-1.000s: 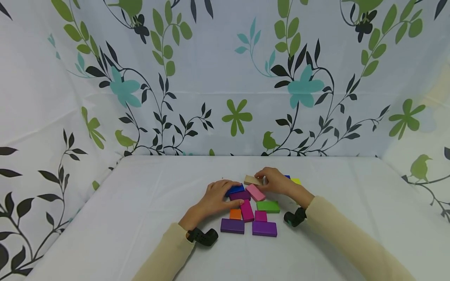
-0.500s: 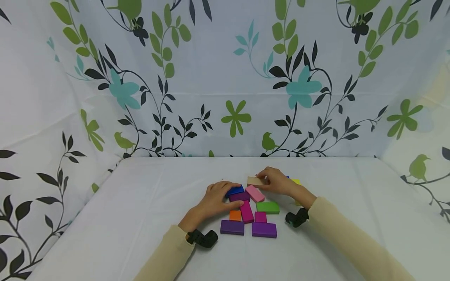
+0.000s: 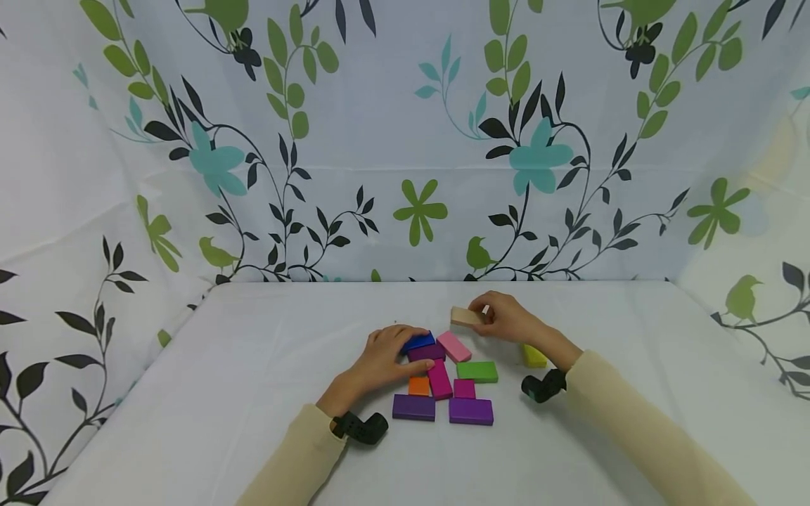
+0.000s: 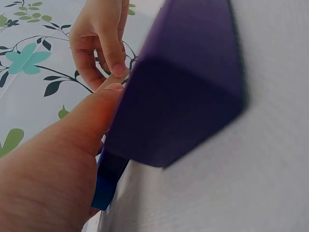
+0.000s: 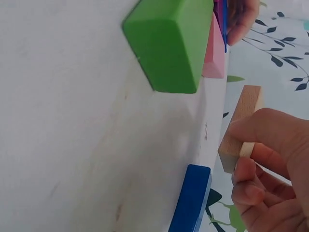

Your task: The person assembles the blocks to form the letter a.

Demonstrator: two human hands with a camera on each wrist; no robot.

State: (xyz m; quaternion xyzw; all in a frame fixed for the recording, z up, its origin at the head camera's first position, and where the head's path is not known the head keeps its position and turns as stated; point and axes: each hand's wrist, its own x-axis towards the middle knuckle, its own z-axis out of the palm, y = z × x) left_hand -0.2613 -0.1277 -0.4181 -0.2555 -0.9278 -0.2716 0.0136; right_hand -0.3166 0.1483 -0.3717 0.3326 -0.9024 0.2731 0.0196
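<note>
My right hand pinches a plain wooden block between thumb and fingers at the far side of the block layout. In the right wrist view the wooden block is tilted and held above the table. My left hand rests at the layout's left edge, its fingers over a blue block and its thumb reaching to a magenta block. Beside these lie a purple block and a pink block. A green block lies to the right.
Nearer the person are an orange block, a small magenta block and two purple blocks, the left one and the right one. A yellow block sits under the right forearm. Another blue block shows in the right wrist view.
My right hand has lifted the wooden block and drawn it slightly right, away from the pink block. The left hand keeps its place on the blocks.
</note>
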